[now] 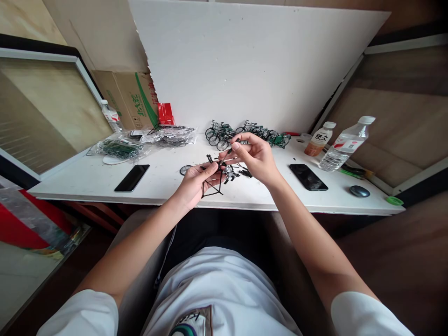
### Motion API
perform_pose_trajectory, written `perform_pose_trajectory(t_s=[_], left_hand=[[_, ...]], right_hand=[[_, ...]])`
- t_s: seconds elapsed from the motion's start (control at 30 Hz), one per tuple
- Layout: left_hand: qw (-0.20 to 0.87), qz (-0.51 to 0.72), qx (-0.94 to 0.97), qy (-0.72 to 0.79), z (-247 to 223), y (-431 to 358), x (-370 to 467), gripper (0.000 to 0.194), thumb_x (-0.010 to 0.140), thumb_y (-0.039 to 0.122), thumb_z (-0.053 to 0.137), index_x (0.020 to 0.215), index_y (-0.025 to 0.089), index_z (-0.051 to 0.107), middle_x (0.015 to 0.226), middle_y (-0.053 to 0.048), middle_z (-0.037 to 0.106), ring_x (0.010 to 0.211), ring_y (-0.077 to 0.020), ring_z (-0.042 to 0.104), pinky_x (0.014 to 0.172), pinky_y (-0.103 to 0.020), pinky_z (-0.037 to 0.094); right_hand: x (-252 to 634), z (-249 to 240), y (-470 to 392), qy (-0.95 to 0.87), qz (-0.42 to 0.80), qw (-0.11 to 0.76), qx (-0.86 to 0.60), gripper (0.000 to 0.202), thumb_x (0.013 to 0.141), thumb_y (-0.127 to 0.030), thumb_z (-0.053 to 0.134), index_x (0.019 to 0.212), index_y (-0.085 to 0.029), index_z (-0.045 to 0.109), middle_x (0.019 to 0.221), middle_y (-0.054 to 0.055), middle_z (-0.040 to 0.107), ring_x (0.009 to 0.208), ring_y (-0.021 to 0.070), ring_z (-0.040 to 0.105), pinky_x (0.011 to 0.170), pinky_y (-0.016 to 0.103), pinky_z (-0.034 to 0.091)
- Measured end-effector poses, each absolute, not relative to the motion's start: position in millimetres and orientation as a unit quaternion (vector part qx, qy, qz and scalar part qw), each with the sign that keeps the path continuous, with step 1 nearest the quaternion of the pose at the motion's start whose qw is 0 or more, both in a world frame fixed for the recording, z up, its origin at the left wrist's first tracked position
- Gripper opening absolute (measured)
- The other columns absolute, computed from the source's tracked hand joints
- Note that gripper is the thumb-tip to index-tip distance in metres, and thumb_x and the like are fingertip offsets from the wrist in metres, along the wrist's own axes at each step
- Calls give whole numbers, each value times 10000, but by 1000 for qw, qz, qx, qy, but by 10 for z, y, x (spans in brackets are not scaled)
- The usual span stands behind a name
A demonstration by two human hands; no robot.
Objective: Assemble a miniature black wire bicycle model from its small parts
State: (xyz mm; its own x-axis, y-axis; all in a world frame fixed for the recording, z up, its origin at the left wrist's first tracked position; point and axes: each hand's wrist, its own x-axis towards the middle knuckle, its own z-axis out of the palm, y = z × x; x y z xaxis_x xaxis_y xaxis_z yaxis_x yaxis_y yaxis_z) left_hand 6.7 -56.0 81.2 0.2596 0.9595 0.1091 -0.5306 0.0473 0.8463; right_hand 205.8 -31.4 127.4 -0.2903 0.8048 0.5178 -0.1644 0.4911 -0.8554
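My left hand is gripping a black miniature bicycle frame; my right is pinching a small screwdriver above it.

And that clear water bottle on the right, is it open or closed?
Closed: the clear water bottle has its white cap on.

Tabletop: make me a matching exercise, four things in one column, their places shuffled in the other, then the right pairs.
1. toy bicycles
2. black frame
3. green lid
4. orange drink bottle

A. table's front right corner
B. beside a larger clear bottle
C. before the white board
D. in the left hand

Pairs: 1-C, 2-D, 3-A, 4-B
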Motion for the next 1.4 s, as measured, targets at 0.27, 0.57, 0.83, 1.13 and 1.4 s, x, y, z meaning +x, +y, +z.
perform_pose_trajectory(t_s=[0.27,0.57,0.83,1.13,1.4], left_hand=[[570,581,509,281,791,-464,-22,465,737,447,1004,1022,123,832,1035,-124,846,918,-227,814,935,-387,659],[276,606,679,307,816,-429,-172,367,843,450,924,1060,161,853,1112,-130,850,1013,-266,829,864,-332,674],[-5,608,762,222,949,-564,-176,201,933,268,854,1120,196,844,1072,-89,860,972,-204,828,933,-303,650],[-48,613,763,197,967,-612,-160,252,935,196,842,1186,199,820,1091,-80,856,976,-187,824,919,-290,652],[-55,621,753,210,972,-618,-159,235,934,219,845,1166,211,817,1090,-73,855,968,-194,824,916,-305,658]], right_hand=[[2220,1369,-333,-716,392,513,-266,486,858,-639,862,980,-190,719,875,83,841,906,260,852,767,347,728],[2305,1479,-464,-774,307,470,-294,508,807,-647,902,991,-175,855,913,105,856,810,252,831,788,361,719],[2280,1541,-605,-791,244,471,-306,510,884,-679,814,951,-174,851,866,102,849,745,220,816,718,307,688],[2260,1536,-609,-780,246,488,-306,533,874,-697,812,891,-165,827,800,97,837,685,205,803,655,288,674],[2233,1544,-662,-782,249,501,-276,436,894,-612,840,944,-180,833,842,84,840,747,216,818,705,310,702]])
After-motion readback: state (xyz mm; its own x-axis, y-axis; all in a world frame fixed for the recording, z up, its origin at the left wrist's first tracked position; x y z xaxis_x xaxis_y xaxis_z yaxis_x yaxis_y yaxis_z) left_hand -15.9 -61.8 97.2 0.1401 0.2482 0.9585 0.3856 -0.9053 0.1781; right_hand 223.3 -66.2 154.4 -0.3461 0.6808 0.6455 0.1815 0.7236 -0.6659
